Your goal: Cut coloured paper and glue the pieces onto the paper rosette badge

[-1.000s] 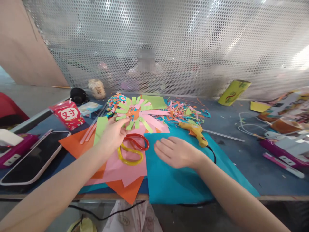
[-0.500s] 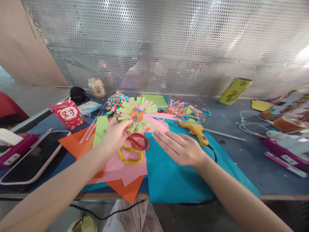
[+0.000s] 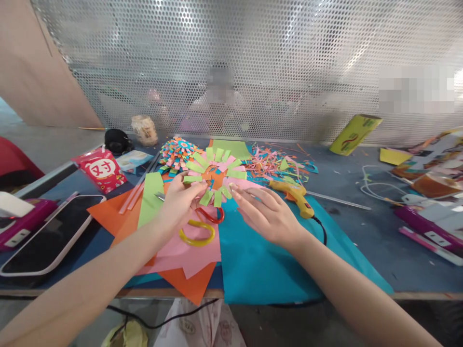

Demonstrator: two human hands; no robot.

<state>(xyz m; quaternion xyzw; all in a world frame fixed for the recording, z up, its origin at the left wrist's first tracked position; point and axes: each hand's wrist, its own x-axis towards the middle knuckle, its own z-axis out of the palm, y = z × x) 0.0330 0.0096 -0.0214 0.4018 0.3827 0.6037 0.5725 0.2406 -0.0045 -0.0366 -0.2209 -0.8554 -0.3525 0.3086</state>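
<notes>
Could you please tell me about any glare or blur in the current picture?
In the head view, bright glints fleck the perforated metal panel; in that view, a person's shape there looks hazy and two patches are pixelated; the head view shows the fringed paper flower fairly clearly.

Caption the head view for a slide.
Left hand grips a paper flower, right hand at its edge, yellow glue gun nearby.

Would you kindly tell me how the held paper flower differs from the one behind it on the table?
The held flower is sparse, with spaced strips, while the rear flower is densely packed. Green dominates the held flower's outer strips; the rear flower mixes orange, pink and blue. The left hand grips the held flower; the rear flower rests on the table. Both are multicoloured.
</notes>
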